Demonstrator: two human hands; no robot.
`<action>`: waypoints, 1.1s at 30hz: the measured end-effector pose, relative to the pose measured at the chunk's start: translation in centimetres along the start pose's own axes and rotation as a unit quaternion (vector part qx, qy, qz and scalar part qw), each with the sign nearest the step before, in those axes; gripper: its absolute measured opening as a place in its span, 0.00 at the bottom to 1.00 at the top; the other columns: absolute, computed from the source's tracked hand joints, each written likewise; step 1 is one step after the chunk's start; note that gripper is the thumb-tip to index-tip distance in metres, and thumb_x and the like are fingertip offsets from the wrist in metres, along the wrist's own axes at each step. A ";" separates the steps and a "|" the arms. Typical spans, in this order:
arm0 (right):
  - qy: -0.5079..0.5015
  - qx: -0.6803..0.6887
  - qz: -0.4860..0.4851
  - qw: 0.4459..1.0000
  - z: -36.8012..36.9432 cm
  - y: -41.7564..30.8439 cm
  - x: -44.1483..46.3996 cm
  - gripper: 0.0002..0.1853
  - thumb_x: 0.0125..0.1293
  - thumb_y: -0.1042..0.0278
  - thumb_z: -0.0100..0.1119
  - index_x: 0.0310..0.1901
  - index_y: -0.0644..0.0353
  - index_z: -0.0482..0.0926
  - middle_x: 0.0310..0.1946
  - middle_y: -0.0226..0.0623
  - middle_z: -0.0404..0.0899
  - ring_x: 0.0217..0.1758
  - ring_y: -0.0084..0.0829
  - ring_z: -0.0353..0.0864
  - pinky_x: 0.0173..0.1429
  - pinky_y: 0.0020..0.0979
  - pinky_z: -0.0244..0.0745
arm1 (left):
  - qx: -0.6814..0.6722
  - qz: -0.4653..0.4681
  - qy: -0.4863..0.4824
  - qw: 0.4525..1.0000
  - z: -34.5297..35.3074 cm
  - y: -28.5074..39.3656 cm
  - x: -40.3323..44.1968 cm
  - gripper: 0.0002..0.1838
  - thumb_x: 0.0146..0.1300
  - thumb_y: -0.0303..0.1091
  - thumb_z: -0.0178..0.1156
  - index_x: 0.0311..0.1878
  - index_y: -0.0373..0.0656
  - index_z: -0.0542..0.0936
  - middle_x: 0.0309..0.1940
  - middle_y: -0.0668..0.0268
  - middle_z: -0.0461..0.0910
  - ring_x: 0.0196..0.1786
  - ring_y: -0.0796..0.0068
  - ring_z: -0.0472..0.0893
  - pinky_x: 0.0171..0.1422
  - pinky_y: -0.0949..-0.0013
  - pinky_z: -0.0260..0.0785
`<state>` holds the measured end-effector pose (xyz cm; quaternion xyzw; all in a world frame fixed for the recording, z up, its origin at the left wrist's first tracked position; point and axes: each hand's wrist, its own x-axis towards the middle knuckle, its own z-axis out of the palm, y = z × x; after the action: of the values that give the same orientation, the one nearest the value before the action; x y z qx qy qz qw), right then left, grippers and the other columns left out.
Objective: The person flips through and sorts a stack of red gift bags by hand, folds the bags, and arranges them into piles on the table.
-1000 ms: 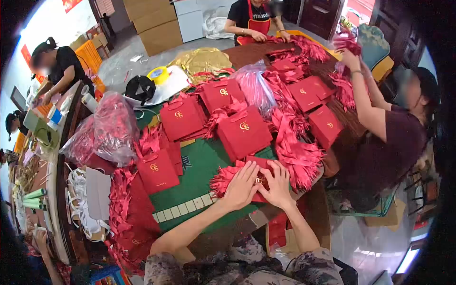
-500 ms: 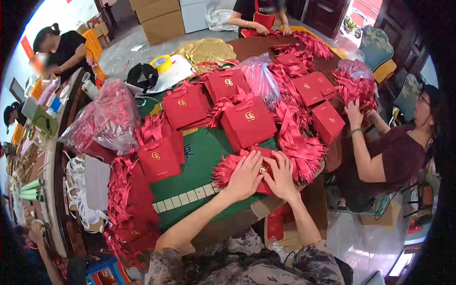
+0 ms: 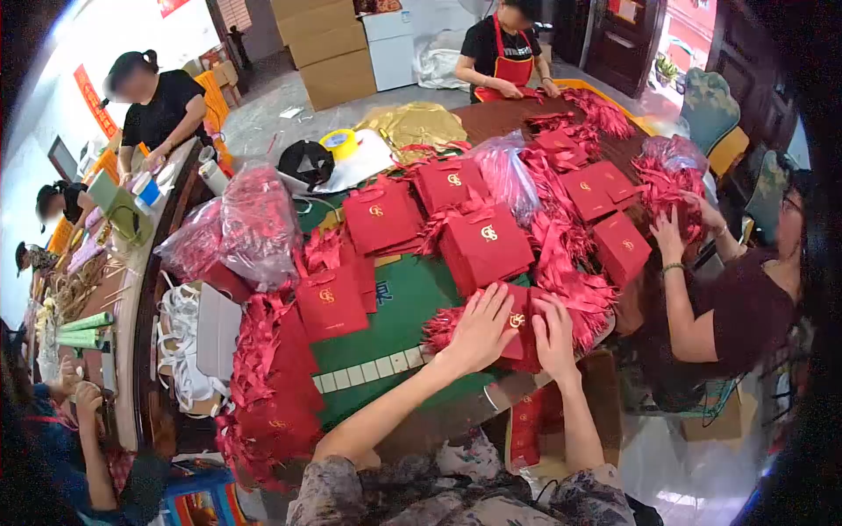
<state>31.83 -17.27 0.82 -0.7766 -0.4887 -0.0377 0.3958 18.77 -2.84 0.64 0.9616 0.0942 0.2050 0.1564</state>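
A small red paper gift bag (image 3: pixel 519 326) with a gold logo lies at the table's near edge, between my hands. My left hand (image 3: pixel 478 331) rests flat across its left side, fingers stretched out over the red paper and ribbon. At the bag's right edge is my right hand (image 3: pixel 553 337), fingers extended and touching it. Just beyond stands a stack of matching red bags (image 3: pixel 485 254) with ribbon handles. Red ribbon tassels (image 3: pixel 574 285) are heaped to the right of my right hand. Whether my fingertips reach under the bag is hidden.
More red bags (image 3: pixel 331 302) stand on the green mat (image 3: pixel 399 311), with a row of white tiles (image 3: pixel 373 366) near its front. Plastic-wrapped red bundles (image 3: pixel 254 219) lie left. A co-worker's hands (image 3: pixel 671 232) handle red ribbons at right; another person (image 3: pixel 509 61) works across the table.
My hands have moved apart, uncovering the bag's gold logo. My right hand has shifted to the bag's right edge. The camera view has tilted up and turned slightly left.
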 end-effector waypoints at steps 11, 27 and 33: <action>0.114 0.139 -0.079 0.980 -1.1 -9.4 -3.6 0.06 0.64 0.81 0.50 0.40 0.66 0.77 0.40 0.44 0.78 0.46 0.41 0.78 0.53 0.37 0.72 | -0.433 -0.361 0.225 0.795 -2.9 -8.9 -2.5 0.19 0.70 0.37 0.54 0.59 0.38 0.72 0.54 0.56 0.75 0.58 0.57 0.72 0.65 0.57 0.65; -0.127 0.198 -0.050 0.971 10.8 -12.4 -6.9 0.10 0.57 0.81 0.61 0.41 0.61 0.80 0.40 0.43 0.78 0.48 0.44 0.77 0.52 0.40 0.73 | -0.785 -0.469 0.301 0.271 -0.9 -21.6 3.1 0.55 0.59 0.49 0.66 0.77 0.40 0.41 0.79 0.58 0.44 0.81 0.61 0.42 0.81 0.56 0.38; -0.137 0.184 -0.051 0.972 11.0 -12.2 -6.5 0.09 0.57 0.82 0.59 0.40 0.62 0.79 0.41 0.42 0.79 0.49 0.45 0.77 0.54 0.40 0.73 | -0.777 -0.467 0.334 0.258 0.5 -22.1 4.4 0.50 0.60 0.50 0.65 0.77 0.45 0.47 0.77 0.59 0.49 0.79 0.61 0.48 0.79 0.57 0.42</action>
<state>15.21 -12.31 -2.58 -0.6628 -0.5754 0.1392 0.4586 20.29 18.73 -5.68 0.0138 0.3667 0.3744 0.8516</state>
